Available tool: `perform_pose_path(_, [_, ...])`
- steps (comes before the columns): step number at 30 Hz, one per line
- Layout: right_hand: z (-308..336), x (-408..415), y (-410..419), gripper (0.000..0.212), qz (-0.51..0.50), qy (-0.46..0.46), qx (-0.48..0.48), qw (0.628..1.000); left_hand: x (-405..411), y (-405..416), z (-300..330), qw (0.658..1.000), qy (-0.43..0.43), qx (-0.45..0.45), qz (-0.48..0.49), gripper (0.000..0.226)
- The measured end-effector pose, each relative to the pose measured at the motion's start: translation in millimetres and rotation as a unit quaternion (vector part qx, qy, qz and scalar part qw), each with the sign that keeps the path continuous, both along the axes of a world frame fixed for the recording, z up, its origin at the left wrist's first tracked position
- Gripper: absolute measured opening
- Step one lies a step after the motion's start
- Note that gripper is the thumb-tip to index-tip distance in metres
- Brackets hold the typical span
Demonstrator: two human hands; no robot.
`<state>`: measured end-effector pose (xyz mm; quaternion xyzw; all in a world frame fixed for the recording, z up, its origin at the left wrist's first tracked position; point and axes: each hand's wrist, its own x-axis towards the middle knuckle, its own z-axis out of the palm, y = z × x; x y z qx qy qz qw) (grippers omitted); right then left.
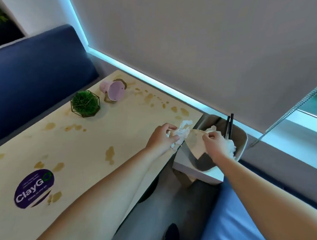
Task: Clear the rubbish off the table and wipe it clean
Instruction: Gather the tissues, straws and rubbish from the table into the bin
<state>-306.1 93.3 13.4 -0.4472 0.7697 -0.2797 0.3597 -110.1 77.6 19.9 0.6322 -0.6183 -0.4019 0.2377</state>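
1. The left hand (161, 136) has its fingers (171, 138) curled round a crumpled white tissue (180, 134) at the far corner of the surface (83, 149), right beside the grey bin (243, 141).
2. The right hand (215, 142) pinches the upper edge of a brownish sheet of paper (194, 143), which hangs over the bin's mouth — more tissue and two black sticks (229, 125) already lie inside.
3. The tissue looks light, soft and easily torn, so a loose bunching grip round its middle should do.
4. The paper seems thin and floppy — best held at an edge or corner, as it is now.
5. A tipped pink cup (114, 90) and many brown spill marks (110, 153) remain; the cup is probably light and can be taken round its body.
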Motion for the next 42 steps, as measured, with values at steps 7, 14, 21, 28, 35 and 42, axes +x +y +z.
perform_pose_path(7, [-25.2,-65.2,-31.5,0.034,0.036,0.164,0.011,0.986,-55.9,-28.2,-19.5,1.0,0.001,0.013,-0.025,0.031])
perform_pose_path(14, [-55.7,-83.2,-42.5,0.028,0.133,0.223,0.063,0.964,-75.5,-49.3,-31.7,0.999,-0.014,0.019,-0.035,0.03])
perform_pose_path(21, [-68.3,-86.6,-46.4,0.028,0.163,0.187,0.131,0.96,-84.4,-63.4,-37.5,0.999,-0.02,0.021,-0.036,0.032])
perform_pose_path(28, [-44.9,-92.9,-75.0,0.015,0.01,0.072,-0.02,0.997,-97.8,-77.0,-40.3,0.999,-0.017,0.024,-0.035,0.032])
perform_pose_path(35, [-55.8,-110.6,-95.9,0.03,0.045,0.083,-0.032,0.995,-112.3,-85.4,-40.7,0.998,-0.012,0.026,-0.057,0.034])
perform_pose_path(42, [-41.8,-100.9,-85.3,0.049,0.087,0.136,-0.093,0.982,-119.4,-92.1,-40.0,0.995,-0.028,0.03,-0.093,0.029])
